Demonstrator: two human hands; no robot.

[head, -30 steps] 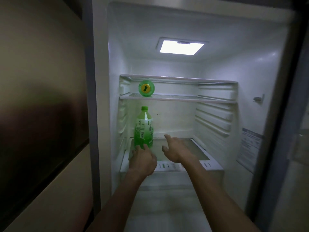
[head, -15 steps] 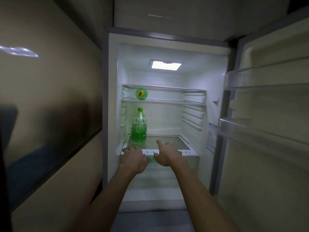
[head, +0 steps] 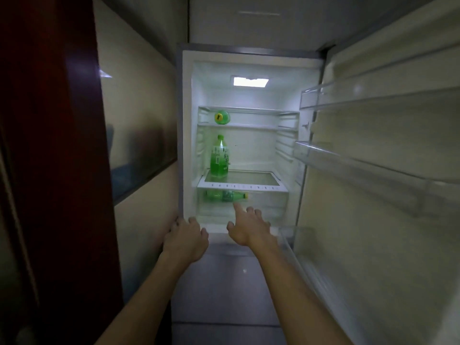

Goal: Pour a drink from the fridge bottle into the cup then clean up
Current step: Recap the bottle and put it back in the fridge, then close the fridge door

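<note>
Both hands had dropped lower since the earlier frames. The left hand (head: 185, 241) curled over the bottom left corner of the fridge (head: 185, 135), gripping its frame; the right hand (head: 249, 226) hung loose and empty, forefinger out toward the drawer (head: 268, 201). An upright green bottle (head: 219, 156) stood on the fridge's glass shelf (head: 251, 177), another lay in the drawer beneath, a third on the top shelf. No cup showed; by my reading, the bottle remained to be taken, and pouring and cleanup lay ahead. Dim panelled walls flanked the fridge, its door (head: 388, 150) swung wide.

Both bare arms reach forward; left hand (head: 185, 239) curled loosely, right hand (head: 249, 226) spread, index finger extended.
</note>
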